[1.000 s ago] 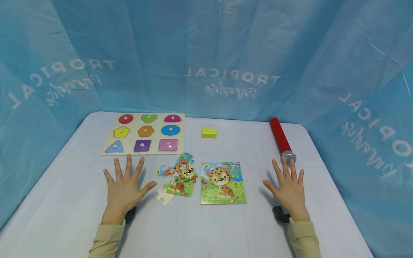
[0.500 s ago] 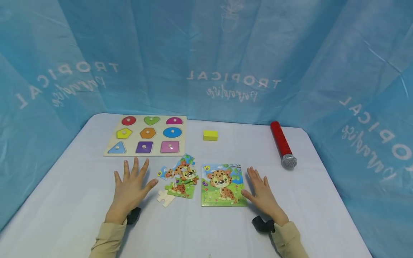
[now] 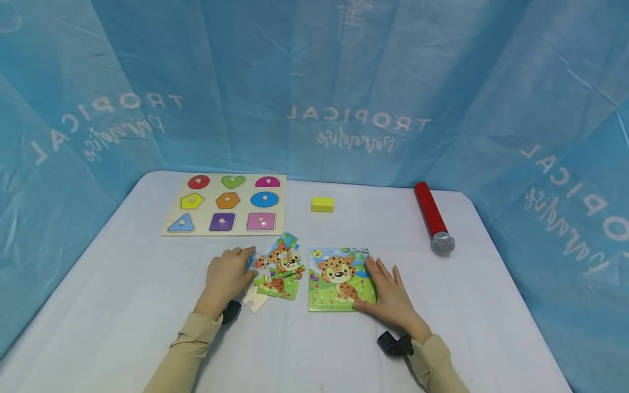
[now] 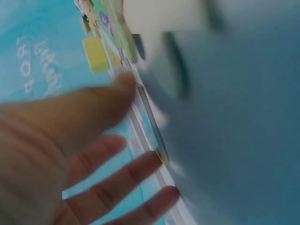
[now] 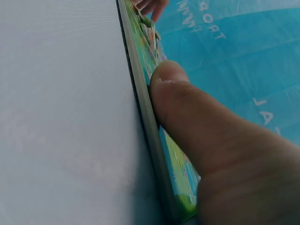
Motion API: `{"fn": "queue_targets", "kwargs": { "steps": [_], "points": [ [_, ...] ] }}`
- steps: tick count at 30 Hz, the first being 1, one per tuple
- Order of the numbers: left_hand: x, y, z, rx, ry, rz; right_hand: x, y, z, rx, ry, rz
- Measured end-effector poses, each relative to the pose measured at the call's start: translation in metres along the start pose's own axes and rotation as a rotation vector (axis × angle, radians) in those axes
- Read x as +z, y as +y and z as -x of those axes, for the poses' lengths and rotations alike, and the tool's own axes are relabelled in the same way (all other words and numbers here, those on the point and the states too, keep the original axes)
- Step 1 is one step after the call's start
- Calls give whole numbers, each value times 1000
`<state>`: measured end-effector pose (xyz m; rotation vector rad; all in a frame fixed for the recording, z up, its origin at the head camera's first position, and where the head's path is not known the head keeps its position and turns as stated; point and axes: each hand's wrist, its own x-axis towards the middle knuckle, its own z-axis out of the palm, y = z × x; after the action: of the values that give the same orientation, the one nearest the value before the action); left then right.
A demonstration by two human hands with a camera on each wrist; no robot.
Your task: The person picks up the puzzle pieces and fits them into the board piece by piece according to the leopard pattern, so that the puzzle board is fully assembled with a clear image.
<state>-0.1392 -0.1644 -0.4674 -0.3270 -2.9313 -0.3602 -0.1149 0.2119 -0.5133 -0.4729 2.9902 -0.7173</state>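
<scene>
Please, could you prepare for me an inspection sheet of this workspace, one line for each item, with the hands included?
Surface: white cloth, a few faint creases.
Job's things: leopard board lying flat; loose puzzle pieces overlapping to its left, one showing bare wood.
Clutter: shape board with nine knobbed shapes, yellow block, red microphone, all farther back.
Left hand: fingertips at the leftmost pieces; firm grip cannot be confirmed.
Right hand: rests at the leopard board's right edge, thumb on top.
Cables: nothing seen.
Surroundings: blue curtain behind and at both sides, lettering mirrored.
</scene>
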Motion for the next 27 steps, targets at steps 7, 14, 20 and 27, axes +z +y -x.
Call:
{"fn": "queue_targets", "kwargs": {
  "steps": [7,14,20,27],
  "points": [
    [2,-9,-10,38,24,-3,-2,-1,-3,7,-21,-26],
    [-10,-9,-15,60,-44,201,0,-2,1,15,-20,2],
    [-6,35,-39,184,-211,352,-1,-2,9,32,-44,67],
    [15,85,-68,296,-288,319,-4,-8,8,34,-55,56]
  ]
}}
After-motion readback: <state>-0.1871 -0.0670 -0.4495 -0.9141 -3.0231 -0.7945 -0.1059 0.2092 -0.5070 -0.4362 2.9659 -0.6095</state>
